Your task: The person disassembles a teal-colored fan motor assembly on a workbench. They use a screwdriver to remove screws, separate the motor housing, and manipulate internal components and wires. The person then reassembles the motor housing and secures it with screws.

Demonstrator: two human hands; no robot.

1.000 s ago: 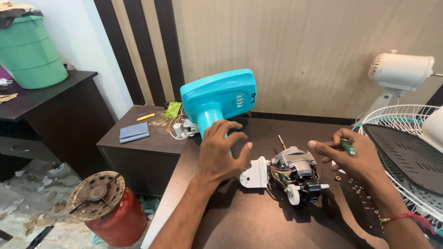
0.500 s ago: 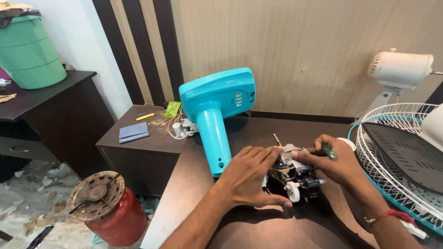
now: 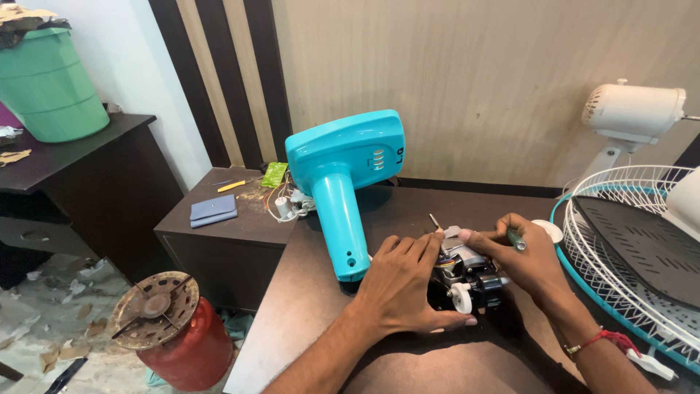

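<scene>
A small fan motor (image 3: 467, 277) with white and black parts lies on the dark brown table (image 3: 306, 306). My left hand (image 3: 403, 284) wraps around its left side and holds it steady. My right hand (image 3: 521, 259) rests on the motor's right side and grips a green-handled screwdriver (image 3: 515, 238); the tip is hidden. A thin metal shaft (image 3: 434, 222) sticks up from the motor between my hands. A turquoise fan stand and base (image 3: 343, 182) lies just left of my left hand.
A white wire fan guard with a turquoise rim (image 3: 627, 255) lies at the right, with a white fan head (image 3: 633, 113) behind it. A low side cabinet (image 3: 226, 226) holds a wallet, wires and small parts. A red gas cylinder (image 3: 171, 332) stands on the floor; a green bin (image 3: 47, 84) is far left.
My left hand came down from the turquoise stand onto the motor and now covers the white part beside it. My right hand moved in from the right onto the motor.
</scene>
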